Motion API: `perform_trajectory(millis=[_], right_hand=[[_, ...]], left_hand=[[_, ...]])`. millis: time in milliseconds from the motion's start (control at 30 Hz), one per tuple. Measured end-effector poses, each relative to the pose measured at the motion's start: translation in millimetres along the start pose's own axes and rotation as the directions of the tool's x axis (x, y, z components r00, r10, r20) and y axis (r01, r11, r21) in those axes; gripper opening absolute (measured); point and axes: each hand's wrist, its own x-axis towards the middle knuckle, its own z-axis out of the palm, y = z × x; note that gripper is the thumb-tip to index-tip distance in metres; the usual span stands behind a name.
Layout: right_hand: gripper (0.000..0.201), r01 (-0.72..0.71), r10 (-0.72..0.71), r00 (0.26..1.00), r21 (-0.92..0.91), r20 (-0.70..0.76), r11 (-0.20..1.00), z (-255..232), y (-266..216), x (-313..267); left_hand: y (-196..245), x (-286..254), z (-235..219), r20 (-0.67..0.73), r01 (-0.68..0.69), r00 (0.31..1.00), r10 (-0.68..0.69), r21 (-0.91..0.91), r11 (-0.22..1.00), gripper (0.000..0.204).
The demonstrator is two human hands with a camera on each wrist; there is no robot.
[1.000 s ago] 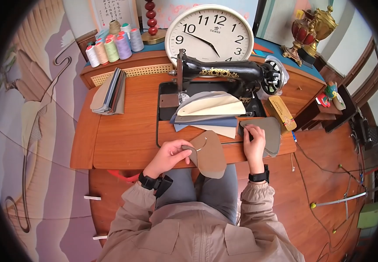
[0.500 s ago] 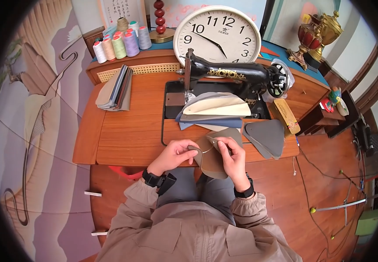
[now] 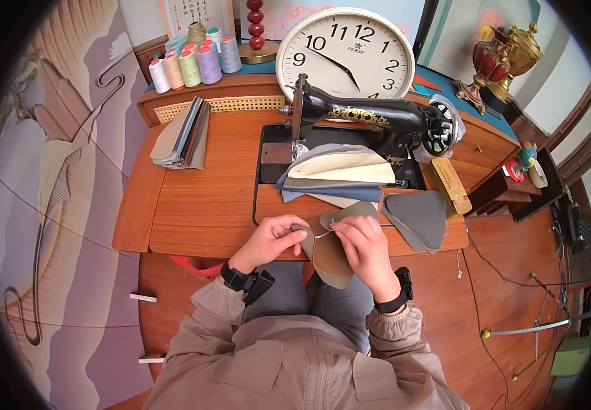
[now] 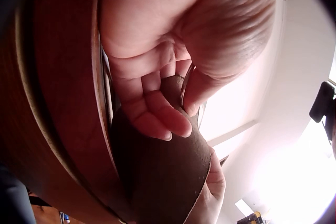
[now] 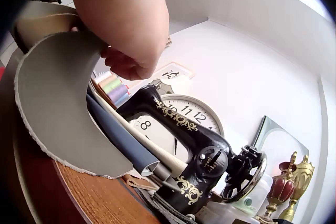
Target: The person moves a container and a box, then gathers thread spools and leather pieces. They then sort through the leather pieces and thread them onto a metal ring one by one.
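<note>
My left hand (image 3: 268, 244) pinches the narrow end of a brown leather-like swatch (image 3: 328, 258) between thumb and fingers. From that end a thin, curved metal ring (image 3: 322, 234) arcs toward my right hand (image 3: 363, 247). A grey swatch (image 5: 63, 98) hangs from my right fingertips, its rounded end curling below in the right wrist view. Those fingertips are right at the ring's end, over the brown piece; the contact itself is hidden by the fingers. In the left wrist view, the swatch (image 4: 157, 166) spreads below the left fingers.
More grey swatches (image 3: 418, 217) lie fanned at the right. Cream, grey and blue pieces (image 3: 340, 171) pile before the black sewing machine (image 3: 370, 113). A swatch stack (image 3: 183, 137) stands at the left, a yellow tin (image 3: 451, 186) at the right. Thread spools (image 3: 189, 67) and a clock (image 3: 346, 55) are behind.
My right hand has taken a grey swatch from the right-hand pile and brought it left to the ring. The left hand keeps its grip on the brown swatch.
</note>
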Motion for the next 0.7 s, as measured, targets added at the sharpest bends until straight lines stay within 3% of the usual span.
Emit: perform_trajectory(millis=[100, 167, 233, 267, 300, 367, 467, 533, 567, 633, 700], right_hand=[[0.013, 0.023, -0.022, 0.999, -0.025, 0.040, 0.999, 2, 0, -2], [0.013, -0.052, 0.019, 0.993, 0.287, 0.116, 0.957, 7, -2, -7], [0.011, -0.115, 0.069, 0.989, 0.378, 0.132, 0.918, 20, -3, -13], [0.012, -0.331, 0.300, 0.943, 0.537, 0.148, 0.776, 28, -6, -16], [0.013, -0.496, 0.504, 0.840, 0.665, 0.204, 0.558, 34, -7, -17], [0.014, -0.480, 0.469, 0.855, 0.683, 0.224, 0.550, 41, -3, -19], [0.015, -0.472, 0.428, 0.866, 0.705, 0.259, 0.529, 44, -4, -17], [0.016, -0.478, 0.425, 0.863, 0.712, 0.272, 0.515, 43, -5, -16], [0.016, -0.485, 0.417, 0.861, 0.723, 0.293, 0.493, 41, -6, -15], [0.016, -0.492, 0.414, 0.856, 0.733, 0.310, 0.470, 39, -7, -14], [0.016, -0.490, 0.439, 0.843, 0.779, 0.310, 0.390, 36, -7, -15]], left_hand=[[-4, 0, -1, -0.022, -0.035, 0.999, 0.035, -0.008, 0.999, 0.015], [-4, 1, 0, -0.037, -0.052, 0.998, 0.051, -0.020, 0.998, 0.015], [-2, 1, 1, -0.055, -0.085, 0.995, 0.085, -0.012, 0.996, 0.014], [-2, 0, 0, -0.053, -0.082, 0.995, 0.081, -0.010, 0.997, 0.014], [-1, -1, -1, -0.011, -0.072, 0.997, 0.072, -0.008, 0.997, 0.015], [-2, 0, -3, 0.035, -0.060, 0.998, 0.060, -0.003, 0.998, 0.015], [5, 0, 5, 0.077, -0.152, 0.985, 0.156, -0.062, 0.986, 0.021], [19, -1, 16, -0.048, -0.130, 0.991, 0.126, -0.079, 0.988, 0.027], [16, -1, 14, -0.046, -0.128, 0.991, 0.125, -0.079, 0.989, 0.027], [7, -1, 5, 0.139, -0.099, 0.984, 0.108, -0.068, 0.993, 0.035], [0, -1, 0, 0.161, -0.073, 0.983, 0.086, -0.087, 0.994, 0.032]])
